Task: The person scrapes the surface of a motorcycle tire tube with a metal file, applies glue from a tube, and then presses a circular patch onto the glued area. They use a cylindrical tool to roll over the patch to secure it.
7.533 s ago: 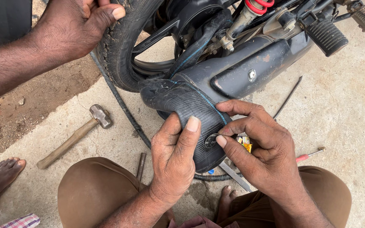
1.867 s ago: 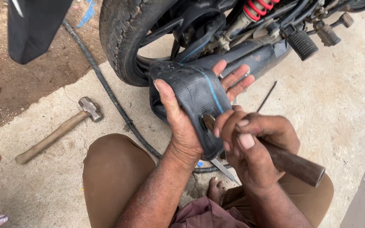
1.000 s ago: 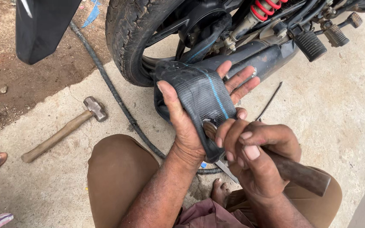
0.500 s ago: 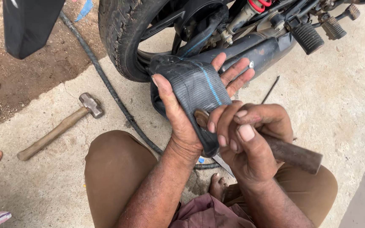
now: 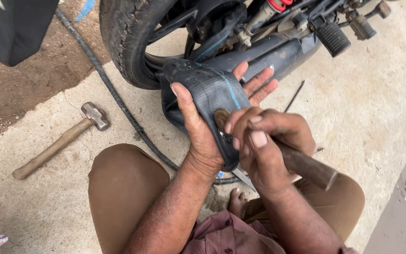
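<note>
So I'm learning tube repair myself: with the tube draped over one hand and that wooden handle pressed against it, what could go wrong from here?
The left hand lies right under the folded inner tube, so a hard push from the wooden handle in the right hand could bruise the palm. The handle's end could slip off the curved rubber. The tube hangs close to the motorcycle wheel and could snag.

Hammer (image 5: 62,141) on concrete beside motorcycle wheel (image 5: 128,42)
</note>
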`<act>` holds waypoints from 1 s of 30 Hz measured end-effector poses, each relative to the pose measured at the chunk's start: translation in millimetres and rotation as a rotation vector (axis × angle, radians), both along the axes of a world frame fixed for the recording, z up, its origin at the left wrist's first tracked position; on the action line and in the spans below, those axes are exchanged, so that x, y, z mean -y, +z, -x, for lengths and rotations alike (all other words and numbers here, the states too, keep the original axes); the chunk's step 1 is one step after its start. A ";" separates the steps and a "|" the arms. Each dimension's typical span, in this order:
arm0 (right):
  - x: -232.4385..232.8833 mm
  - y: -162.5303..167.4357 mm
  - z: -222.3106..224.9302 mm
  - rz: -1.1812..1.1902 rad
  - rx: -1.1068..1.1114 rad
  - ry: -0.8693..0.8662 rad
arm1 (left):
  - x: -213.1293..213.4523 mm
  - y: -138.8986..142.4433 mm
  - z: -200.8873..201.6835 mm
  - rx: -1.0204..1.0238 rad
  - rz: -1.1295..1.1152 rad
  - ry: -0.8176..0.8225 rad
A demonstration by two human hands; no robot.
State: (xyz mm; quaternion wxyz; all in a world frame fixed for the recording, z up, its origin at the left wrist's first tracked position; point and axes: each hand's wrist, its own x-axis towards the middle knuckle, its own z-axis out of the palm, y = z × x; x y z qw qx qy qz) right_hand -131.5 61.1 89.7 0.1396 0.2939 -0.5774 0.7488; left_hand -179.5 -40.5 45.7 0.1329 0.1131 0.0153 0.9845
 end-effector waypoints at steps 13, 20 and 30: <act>-10.1 4.0 -3.9 -0.077 0.060 0.054 | 2.0 4.3 -1.2 -0.007 -0.041 0.005; -13.9 2.1 -2.5 -0.108 0.047 -0.022 | -3.1 6.0 -2.4 0.087 0.095 0.035; -16.9 0.9 0.2 -0.128 -0.026 -0.009 | -0.4 7.8 -4.9 0.092 -0.041 0.020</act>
